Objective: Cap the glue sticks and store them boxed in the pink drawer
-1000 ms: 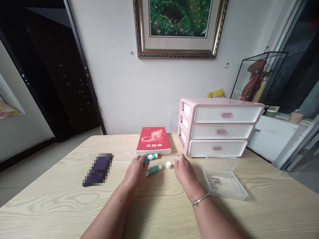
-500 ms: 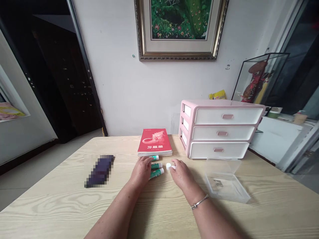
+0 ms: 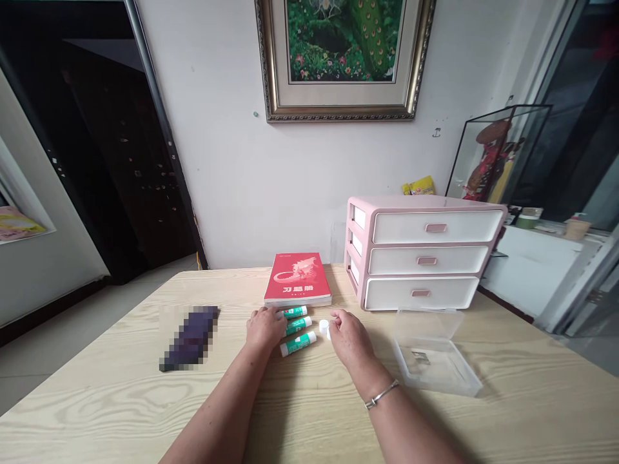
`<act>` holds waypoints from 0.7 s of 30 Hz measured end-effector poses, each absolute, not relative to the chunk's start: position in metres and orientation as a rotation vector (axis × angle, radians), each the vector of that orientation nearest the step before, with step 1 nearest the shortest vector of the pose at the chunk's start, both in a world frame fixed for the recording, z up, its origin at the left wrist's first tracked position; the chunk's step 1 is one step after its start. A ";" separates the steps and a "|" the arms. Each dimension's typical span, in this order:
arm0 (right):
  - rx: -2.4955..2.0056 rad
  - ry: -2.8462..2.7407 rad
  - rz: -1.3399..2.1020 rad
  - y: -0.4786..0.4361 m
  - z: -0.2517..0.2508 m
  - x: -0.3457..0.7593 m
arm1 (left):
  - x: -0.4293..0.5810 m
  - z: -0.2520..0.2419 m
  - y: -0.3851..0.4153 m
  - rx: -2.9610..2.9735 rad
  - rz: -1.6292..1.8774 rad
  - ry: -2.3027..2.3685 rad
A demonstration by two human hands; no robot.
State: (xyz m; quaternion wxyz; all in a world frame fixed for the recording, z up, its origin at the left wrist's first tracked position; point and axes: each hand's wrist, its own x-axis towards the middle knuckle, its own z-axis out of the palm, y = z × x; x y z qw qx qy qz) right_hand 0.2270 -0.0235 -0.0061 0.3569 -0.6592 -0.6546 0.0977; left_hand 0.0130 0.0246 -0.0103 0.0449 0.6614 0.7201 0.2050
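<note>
Three green-and-white glue sticks lie in a row on the table: an upper glue stick (image 3: 294,312), a middle glue stick (image 3: 297,326) and a lower glue stick (image 3: 298,344). My left hand (image 3: 265,328) rests palm down at their left side, fingers loosely bent and touching the left ends of the upper two. The lower one shows whole. Right of the sticks stands a small white cap (image 3: 324,326). My right hand (image 3: 349,336), fingers curled, has a second white cap (image 3: 329,334) at its fingertips, partly hidden by them.
Behind the sticks lies a red book (image 3: 298,278). A pink-and-white drawer unit (image 3: 425,258) stands at the back right. Before it sits a clear plastic box (image 3: 440,377), lid raised, with a small item inside. A pixelated dark object (image 3: 191,338) lies at the left.
My left hand has drawn back leftward, uncovering more of the glue sticks. The cap at my right fingertips is slightly nearer the other cap. The camera view has shifted a little.
</note>
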 end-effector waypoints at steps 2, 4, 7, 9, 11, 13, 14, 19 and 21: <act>-1.700 -1.687 0.268 -0.024 -0.005 0.227 | 0.012 -0.009 0.025 2.024 0.612 2.186; -1.701 -1.681 0.279 -0.024 -0.004 0.227 | 0.009 -0.008 0.026 2.047 0.616 2.141; -1.707 -1.665 0.296 -0.023 -0.005 0.226 | 0.003 -0.008 0.025 2.087 0.642 2.034; -1.709 -1.659 0.308 -0.022 -0.006 0.226 | -0.001 -0.009 0.024 2.089 0.659 1.985; -1.706 -1.656 0.323 -0.021 -0.007 0.225 | -0.003 -0.010 0.022 2.091 0.675 1.960; -1.702 -1.650 0.334 -0.020 -0.009 0.225 | -0.005 -0.009 0.020 2.117 0.700 1.929; -1.704 -1.644 0.333 -0.020 -0.009 0.225 | -0.005 -0.008 0.020 2.132 0.716 1.910; -1.705 -1.602 0.290 -0.019 -0.010 0.229 | -0.004 -0.005 0.015 2.098 0.861 1.817; -1.672 -1.587 0.276 -0.020 -0.011 0.229 | -0.003 -0.002 0.012 2.031 0.965 1.782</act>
